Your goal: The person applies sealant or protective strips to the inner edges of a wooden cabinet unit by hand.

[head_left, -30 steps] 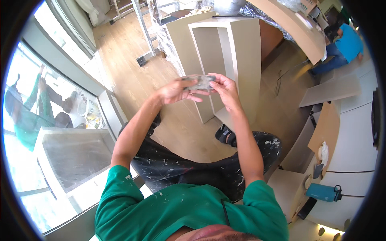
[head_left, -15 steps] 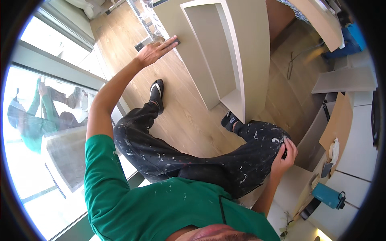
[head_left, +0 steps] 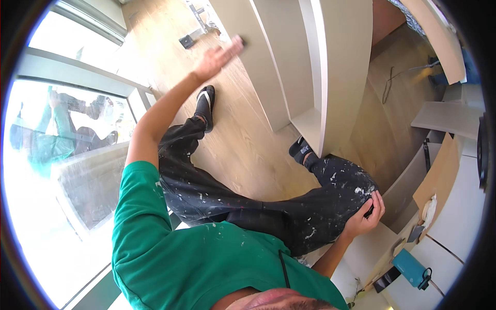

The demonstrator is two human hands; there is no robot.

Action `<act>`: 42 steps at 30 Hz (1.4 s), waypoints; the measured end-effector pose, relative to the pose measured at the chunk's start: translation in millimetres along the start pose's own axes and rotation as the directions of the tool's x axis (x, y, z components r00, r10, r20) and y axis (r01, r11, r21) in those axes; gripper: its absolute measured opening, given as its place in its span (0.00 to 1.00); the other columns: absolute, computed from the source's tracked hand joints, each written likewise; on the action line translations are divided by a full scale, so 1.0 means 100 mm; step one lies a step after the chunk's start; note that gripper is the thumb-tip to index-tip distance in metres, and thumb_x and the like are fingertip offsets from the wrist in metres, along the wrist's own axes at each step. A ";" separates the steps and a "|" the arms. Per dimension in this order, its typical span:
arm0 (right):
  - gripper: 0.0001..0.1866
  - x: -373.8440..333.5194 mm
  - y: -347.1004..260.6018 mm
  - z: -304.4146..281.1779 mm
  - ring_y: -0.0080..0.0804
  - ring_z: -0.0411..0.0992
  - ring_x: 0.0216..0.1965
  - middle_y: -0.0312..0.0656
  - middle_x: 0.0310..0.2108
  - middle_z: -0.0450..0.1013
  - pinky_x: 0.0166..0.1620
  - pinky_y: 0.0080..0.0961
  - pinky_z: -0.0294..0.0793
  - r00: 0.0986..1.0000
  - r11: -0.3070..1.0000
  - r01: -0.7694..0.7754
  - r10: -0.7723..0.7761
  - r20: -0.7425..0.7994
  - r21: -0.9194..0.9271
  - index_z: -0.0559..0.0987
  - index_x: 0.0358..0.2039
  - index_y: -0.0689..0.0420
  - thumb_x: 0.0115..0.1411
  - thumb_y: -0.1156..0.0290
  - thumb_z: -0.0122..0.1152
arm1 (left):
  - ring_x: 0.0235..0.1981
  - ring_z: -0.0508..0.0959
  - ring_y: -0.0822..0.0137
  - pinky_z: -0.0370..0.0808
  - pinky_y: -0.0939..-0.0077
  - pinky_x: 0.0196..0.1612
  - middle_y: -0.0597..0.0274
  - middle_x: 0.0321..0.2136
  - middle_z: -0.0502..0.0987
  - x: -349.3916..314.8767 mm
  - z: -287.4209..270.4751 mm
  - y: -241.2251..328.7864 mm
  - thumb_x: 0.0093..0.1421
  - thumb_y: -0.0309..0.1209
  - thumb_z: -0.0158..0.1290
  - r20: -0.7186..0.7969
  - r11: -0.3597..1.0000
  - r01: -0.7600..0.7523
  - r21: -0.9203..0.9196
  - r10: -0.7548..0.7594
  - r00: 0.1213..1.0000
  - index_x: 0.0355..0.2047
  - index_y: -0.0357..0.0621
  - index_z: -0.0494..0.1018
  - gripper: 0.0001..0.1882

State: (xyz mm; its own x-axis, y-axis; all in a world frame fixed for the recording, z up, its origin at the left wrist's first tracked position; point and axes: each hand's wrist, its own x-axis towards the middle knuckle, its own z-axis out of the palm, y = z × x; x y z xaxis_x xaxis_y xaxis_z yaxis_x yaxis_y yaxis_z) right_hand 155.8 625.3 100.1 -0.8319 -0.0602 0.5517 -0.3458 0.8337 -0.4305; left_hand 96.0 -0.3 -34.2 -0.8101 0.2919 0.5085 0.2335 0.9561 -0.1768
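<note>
My left hand (head_left: 216, 61) reaches out to the long edge of a pale beige cabinet carcass (head_left: 343, 77) with an open compartment. Its fingers are stretched out and blurred by motion. At the fingertips, against the cabinet's face, is a small dark piece (head_left: 244, 40), too small to name. My right hand (head_left: 365, 216) rests by my bent right knee, its fingers curled around a small black object (head_left: 369, 210), mostly hidden. The cabinet stands between my feet, its lower corner close to my right foot (head_left: 299, 151).
A glass door (head_left: 77, 155) runs along the left. Beyond my left hand, a metal frame with a black foot (head_left: 187, 41) stands on the wood floor (head_left: 243, 155). At right are loose boards (head_left: 449, 119), a cardboard piece (head_left: 439, 175) and a blue bottle (head_left: 409, 268).
The view has shifted, so the cabinet appears farther right. My left hand, still at the cabinet edge, now blurs with motion. My right hand stays by the knee.
</note>
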 end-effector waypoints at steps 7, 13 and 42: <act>0.11 0.04 0.01 -0.01 0.46 0.75 0.50 0.49 0.45 0.80 0.57 0.40 0.72 1.000 1.000 0.014 -0.014 -0.023 0.012 0.83 0.43 0.65 0.66 0.74 0.56 | 0.59 0.74 0.66 0.77 0.68 0.52 0.69 0.77 0.45 -0.09 0.06 0.59 0.56 0.20 0.47 0.687 0.974 -0.206 -0.097 0.216 0.694 0.75 0.54 0.49 0.45; 0.11 0.03 -0.04 0.00 0.46 0.76 0.49 0.49 0.45 0.80 0.57 0.41 0.72 0.999 0.999 -0.010 0.012 -0.039 0.042 0.83 0.42 0.65 0.66 0.74 0.56 | 0.59 0.73 0.56 0.74 0.60 0.58 0.61 0.75 0.52 -0.01 -0.11 -0.04 0.54 0.16 0.46 0.075 0.977 0.211 -0.021 -0.209 0.975 0.72 0.52 0.57 0.43; 0.48 0.31 -2.70 1.39 0.50 0.70 0.58 0.50 0.60 0.68 0.61 0.41 0.72 0.514 0.603 0.520 -0.787 0.342 0.605 0.66 0.68 0.58 0.42 0.86 0.64 | 0.26 0.79 0.63 0.77 0.73 0.34 0.55 0.33 0.80 0.05 -1.84 0.97 0.69 0.45 0.47 0.851 -0.463 0.748 -0.475 -0.027 0.524 0.42 0.35 0.76 0.22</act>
State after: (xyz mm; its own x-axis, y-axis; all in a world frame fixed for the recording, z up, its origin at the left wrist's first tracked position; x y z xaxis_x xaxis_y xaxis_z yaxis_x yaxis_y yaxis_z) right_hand 163.1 321.8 134.6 -0.3040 -0.8747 0.3775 -0.9036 0.1391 -0.4052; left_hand 213.8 98.2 106.4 -0.8886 0.1062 -0.4462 -0.4587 -0.2122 0.8629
